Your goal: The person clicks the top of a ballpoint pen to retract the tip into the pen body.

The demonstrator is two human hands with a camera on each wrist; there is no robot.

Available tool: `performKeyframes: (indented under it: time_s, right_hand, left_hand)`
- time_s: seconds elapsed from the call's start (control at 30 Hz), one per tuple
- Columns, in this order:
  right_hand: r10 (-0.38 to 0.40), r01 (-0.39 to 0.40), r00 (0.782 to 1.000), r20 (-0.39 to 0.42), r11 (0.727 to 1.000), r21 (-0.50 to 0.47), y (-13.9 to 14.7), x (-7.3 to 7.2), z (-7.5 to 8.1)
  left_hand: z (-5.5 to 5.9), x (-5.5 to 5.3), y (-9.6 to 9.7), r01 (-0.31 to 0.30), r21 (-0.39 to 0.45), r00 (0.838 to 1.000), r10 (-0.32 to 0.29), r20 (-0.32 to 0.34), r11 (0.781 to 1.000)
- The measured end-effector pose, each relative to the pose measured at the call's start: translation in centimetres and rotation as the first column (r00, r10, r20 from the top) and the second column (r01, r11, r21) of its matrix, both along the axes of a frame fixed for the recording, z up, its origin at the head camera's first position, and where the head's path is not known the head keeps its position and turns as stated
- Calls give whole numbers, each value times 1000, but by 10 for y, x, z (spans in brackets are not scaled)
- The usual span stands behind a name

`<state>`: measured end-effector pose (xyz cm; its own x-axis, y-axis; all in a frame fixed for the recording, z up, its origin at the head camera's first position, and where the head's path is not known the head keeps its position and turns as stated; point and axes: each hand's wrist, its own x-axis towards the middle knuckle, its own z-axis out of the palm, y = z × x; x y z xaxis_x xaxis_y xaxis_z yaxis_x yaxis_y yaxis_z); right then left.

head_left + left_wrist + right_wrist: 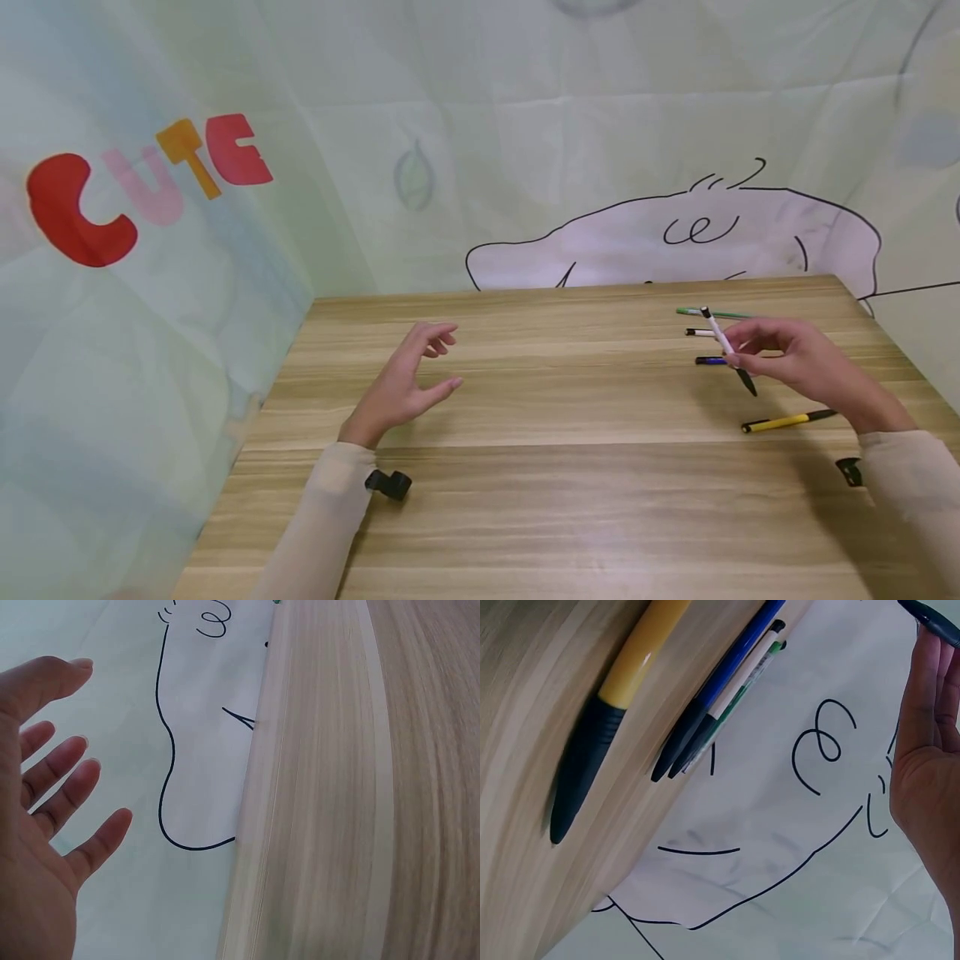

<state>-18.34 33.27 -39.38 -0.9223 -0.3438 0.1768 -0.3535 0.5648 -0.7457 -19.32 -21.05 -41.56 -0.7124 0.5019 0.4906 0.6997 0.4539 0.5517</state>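
Observation:
My right hand (798, 358) pinches a white pen (720, 335) with a black grip between thumb and fingers, tilted above the table at the right. In the right wrist view only the pen's dark end (934, 621) shows at the top corner. Close to this hand lie a yellow pen (783, 422) with a black grip, a blue pen (710, 361), another white pen (699, 332) and a green pen (693, 312). Over the left part of the table, my left hand (405, 379) holds nothing, its thumb and fingers spread apart.
The wood-grain table (540, 508) has its far edge against a pale printed cloth (375, 150) with a cartoon outline. On the left, the cloth carries coloured letters. A dark wrist camera (390, 484) sits at my left sleeve.

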Motion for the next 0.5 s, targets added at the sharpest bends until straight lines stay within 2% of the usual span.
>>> performKeyframes:
  time_s: [0.2, 0.5]
  right_hand:
    - [17, -17, 1000, -5, 1000, 20, 10, -3, -4]
    - [18, -17, 999, -43, 1000, 24, 18, -4, -10]
  left_hand:
    - [1, 0, 3, 10, 7, 1000, -10, 8, 1000]
    - [3, 0, 4, 3, 0, 1000, -3, -15, 1000]
